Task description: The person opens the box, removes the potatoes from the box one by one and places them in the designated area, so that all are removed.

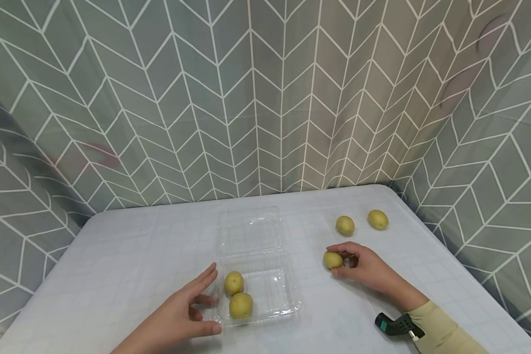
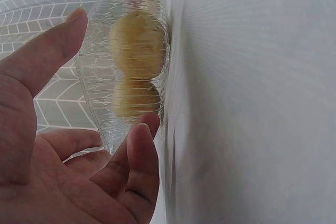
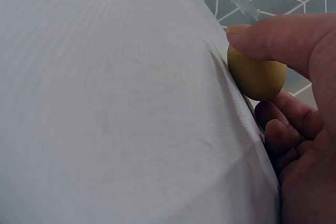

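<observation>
My right hand [image 1: 369,268] pinches a small yellow potato [image 1: 332,260] between thumb and fingers, low over the table to the right of a clear plastic clamshell box [image 1: 272,314]. In the right wrist view, the thumb lies along one side of that potato [image 3: 257,74] with the fingertips behind it. The box lies with its lid [image 1: 249,230] folded back, away from me. Two more potatoes [image 1: 241,306] sit in the left part of its base. At the box's left wall is my left hand [image 1: 183,307], fingers spread and thumb at the near corner; the ribbed wall [image 2: 97,85] shows close beside the fingers.
Two loose potatoes lie toward the back right, one nearer [image 1: 345,225] and one by the table's right edge [image 1: 378,219]. A white cloth covers the table [image 1: 137,255]. Patterned curtain [image 1: 265,98] hangs behind and at both sides. A black device [image 1: 398,325] is at the right wrist.
</observation>
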`<action>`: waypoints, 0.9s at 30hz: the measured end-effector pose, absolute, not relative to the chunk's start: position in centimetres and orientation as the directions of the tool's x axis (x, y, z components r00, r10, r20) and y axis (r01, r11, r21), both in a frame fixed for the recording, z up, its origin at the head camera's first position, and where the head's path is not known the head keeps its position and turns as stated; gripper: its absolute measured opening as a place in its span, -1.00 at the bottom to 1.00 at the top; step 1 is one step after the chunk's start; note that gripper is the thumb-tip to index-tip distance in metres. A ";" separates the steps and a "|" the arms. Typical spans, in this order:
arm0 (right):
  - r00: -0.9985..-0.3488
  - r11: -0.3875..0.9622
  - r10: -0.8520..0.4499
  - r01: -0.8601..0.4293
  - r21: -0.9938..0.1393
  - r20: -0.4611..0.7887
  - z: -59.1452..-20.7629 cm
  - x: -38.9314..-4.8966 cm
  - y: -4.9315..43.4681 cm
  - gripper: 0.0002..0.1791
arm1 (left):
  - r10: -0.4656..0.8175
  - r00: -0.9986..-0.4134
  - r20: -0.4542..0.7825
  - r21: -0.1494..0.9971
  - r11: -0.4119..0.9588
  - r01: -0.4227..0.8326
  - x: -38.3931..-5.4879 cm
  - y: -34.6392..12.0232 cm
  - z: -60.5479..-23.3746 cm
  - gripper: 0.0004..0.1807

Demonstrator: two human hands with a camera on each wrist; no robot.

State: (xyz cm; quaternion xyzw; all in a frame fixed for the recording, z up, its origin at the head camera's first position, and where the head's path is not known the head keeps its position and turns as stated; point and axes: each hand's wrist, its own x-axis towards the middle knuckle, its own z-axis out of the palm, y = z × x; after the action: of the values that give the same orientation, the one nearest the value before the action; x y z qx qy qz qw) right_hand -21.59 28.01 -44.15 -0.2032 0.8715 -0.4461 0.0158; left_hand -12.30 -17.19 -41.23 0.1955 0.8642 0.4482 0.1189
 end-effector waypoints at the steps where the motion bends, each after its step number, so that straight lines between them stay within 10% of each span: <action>1: -0.917 0.517 -0.368 -0.340 -0.785 0.155 -44.1 -21.6 28.0 -0.45 | 0.447 -0.894 -0.028 0.821 0.520 0.234 -12.3 -17.2 -41.2 0.11; 27: -0.866 0.457 -0.397 -0.474 -0.753 0.304 -41.1 -21.3 27.6 -0.44 | 0.457 -0.889 -0.025 0.825 0.512 0.240 -12.4 -17.5 -41.5 0.13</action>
State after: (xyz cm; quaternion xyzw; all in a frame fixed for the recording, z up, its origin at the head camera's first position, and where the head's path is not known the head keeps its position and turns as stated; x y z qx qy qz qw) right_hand -21.32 27.63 -41.08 -0.2553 0.8524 -0.4544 -0.0422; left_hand -12.38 -17.45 -41.49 0.2024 0.8609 0.4508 0.1206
